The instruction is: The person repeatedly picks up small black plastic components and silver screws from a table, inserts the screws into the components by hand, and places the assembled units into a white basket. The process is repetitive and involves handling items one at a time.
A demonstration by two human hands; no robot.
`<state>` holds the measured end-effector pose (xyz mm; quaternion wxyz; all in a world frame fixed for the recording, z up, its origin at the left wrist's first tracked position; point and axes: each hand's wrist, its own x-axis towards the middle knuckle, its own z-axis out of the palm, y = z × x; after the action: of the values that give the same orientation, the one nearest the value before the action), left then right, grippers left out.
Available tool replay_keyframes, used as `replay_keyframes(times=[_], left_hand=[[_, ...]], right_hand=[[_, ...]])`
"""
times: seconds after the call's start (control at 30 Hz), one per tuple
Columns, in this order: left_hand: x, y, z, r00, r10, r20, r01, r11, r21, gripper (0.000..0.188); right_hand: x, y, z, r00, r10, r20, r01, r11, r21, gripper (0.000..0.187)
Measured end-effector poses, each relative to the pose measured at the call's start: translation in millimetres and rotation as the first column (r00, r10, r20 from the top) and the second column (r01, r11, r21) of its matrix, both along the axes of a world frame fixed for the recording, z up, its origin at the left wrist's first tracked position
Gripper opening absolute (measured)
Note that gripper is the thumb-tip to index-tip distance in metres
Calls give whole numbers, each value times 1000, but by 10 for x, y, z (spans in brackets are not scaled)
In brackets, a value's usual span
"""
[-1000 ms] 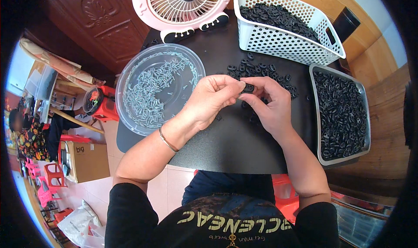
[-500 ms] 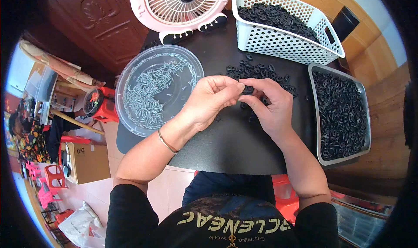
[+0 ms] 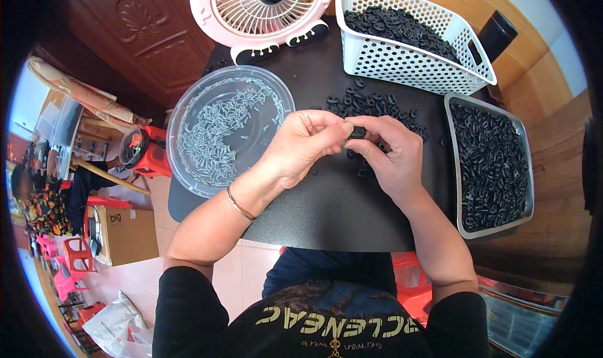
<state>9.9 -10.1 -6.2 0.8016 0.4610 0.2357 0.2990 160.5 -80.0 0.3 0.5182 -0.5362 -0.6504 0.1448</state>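
Between my two hands, above the dark table, is a small black plastic part (image 3: 358, 132). My left hand (image 3: 304, 141) pinches its left end with thumb and forefinger; whether a screw is also in that pinch I cannot tell. My right hand (image 3: 392, 150) grips the right end between thumb and fingers. Behind the hands lies a loose pile of black oval parts with holes (image 3: 374, 103), partly hidden by my fingers. To the left of my left hand, a clear round tub (image 3: 287, 100) holds many small silvery screws (image 3: 210, 138).
A metal tray (image 3: 463, 229) full of black parts stands at the right. At the back right is a white perforated basket (image 3: 402, 69) of black parts; a pink fan (image 3: 201, 6) stands at the back left. A person (image 3: 47, 201) is far left, near a cardboard box (image 3: 135, 235).
The black part has turned slightly between my fingers, showing more of its face. My hands and arms hold nearly the same place.
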Motion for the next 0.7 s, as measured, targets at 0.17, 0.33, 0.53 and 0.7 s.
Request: replay_keyframes(times=[0.17, 0.33, 0.53, 0.7], left_hand=[[-6, 0, 31, 1000, 13, -20, -13, 999, 34, 12], [-1, 31, -13, 999, 1, 46, 1, 1000, -24, 11], [25, -9, 28, 999, 34, 7, -34, 998, -50, 9], [8, -11, 33, 999, 19, -27, -20, 999, -40, 6]], right_hand=[[-10, 10, -27, 998, 27, -65, -28, 999, -24, 28], [-14, 37, -57, 989, 57, -137, -57, 998, 6, 32], [4, 65, -125, 991, 41, -129, -38, 999, 29, 31], [-7, 18, -47, 988, 36, -152, -44, 998, -48, 29]])
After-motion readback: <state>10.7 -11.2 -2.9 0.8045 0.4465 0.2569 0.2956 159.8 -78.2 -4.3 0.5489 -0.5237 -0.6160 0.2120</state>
